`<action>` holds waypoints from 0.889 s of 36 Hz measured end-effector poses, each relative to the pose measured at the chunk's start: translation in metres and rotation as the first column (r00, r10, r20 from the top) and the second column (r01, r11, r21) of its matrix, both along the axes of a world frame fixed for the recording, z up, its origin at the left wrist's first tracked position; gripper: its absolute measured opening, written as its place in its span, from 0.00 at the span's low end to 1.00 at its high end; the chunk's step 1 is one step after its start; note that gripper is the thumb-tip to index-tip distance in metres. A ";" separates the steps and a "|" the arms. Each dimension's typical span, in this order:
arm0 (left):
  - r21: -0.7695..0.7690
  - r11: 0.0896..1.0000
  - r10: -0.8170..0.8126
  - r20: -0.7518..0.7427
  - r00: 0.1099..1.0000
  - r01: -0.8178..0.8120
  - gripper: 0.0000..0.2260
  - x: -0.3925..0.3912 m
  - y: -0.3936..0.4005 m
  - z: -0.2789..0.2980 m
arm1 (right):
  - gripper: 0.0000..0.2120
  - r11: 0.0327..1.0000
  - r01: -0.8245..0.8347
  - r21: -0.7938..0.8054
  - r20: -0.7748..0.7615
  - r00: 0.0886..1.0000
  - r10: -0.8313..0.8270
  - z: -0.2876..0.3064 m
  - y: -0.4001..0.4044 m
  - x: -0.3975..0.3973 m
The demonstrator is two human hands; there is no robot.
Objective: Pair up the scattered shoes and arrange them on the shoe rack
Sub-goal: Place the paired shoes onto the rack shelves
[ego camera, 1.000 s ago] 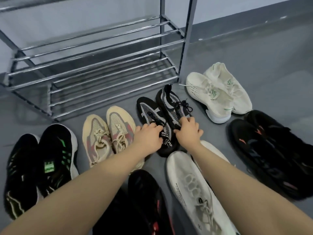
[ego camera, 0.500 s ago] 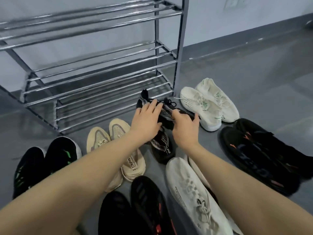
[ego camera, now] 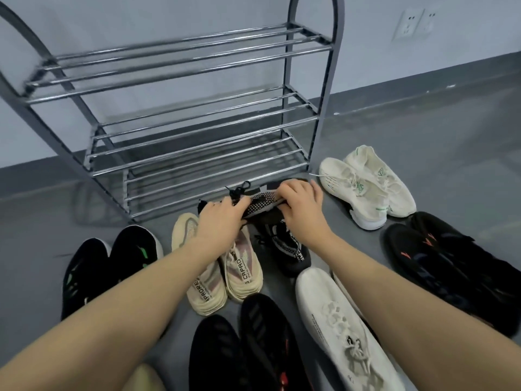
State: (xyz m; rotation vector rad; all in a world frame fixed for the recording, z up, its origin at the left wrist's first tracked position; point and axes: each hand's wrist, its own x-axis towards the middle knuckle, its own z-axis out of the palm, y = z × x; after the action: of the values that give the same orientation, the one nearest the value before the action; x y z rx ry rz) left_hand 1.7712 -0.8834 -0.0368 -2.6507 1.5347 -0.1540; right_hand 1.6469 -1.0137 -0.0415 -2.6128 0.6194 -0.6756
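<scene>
A chrome shoe rack (ego camera: pixel 197 153) with three bare tiers stands against the wall. Just in front of its bottom tier, my left hand (ego camera: pixel 222 221) and my right hand (ego camera: pixel 301 204) both grip one black-and-white knit shoe (ego camera: pixel 262 203), lifted off the floor and turned sideways, laces toward the rack. Its mate (ego camera: pixel 287 249) lies on the floor right below my right wrist. Shoes sit in pairs on the grey floor around my arms.
A beige pair (ego camera: pixel 239 275) lies under my left forearm and a black-green pair (ego camera: pixel 112 258) at the left. A white-green pair (ego camera: pixel 363 190) and a black-orange pair (ego camera: pixel 439 261) are at the right. A black-red pair (ego camera: pixel 253 348) and a white shoe (ego camera: pixel 338 328) are nearest me.
Both hands have lifted one black-and-white shoe off the floor and carried it forward toward the rack's bottom tier. Its mate stayed on the floor. My view has tilted up.
</scene>
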 end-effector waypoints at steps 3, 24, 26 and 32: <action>-0.029 0.999 0.041 0.011 0.999 -0.041 0.18 -0.007 -0.002 -0.003 | 0.15 0.997 0.075 0.018 0.031 0.997 -0.076 -0.006 0.001 0.004; 0.192 0.968 0.185 -0.099 0.978 -0.163 0.22 -0.017 -0.005 -0.023 | 0.10 0.990 0.074 -0.123 -0.541 0.831 -0.129 -0.073 -0.001 -0.013; 0.221 0.969 0.121 -0.044 0.992 -0.109 0.22 -0.016 -0.001 -0.017 | 0.13 0.987 0.025 -0.162 -0.511 0.853 -0.106 -0.075 -0.001 -0.012; 0.327 0.944 0.015 0.108 0.994 -0.049 0.09 -0.017 0.021 -0.007 | 0.12 0.987 -0.025 -0.158 -0.498 0.865 -0.058 -0.074 0.003 -0.012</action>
State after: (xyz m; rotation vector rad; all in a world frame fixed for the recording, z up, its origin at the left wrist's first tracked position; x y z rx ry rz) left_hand 1.7544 -0.8620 -0.0441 -2.3651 1.3495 -0.0283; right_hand 1.6353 -1.0107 -0.1158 -2.9552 0.7591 -0.0281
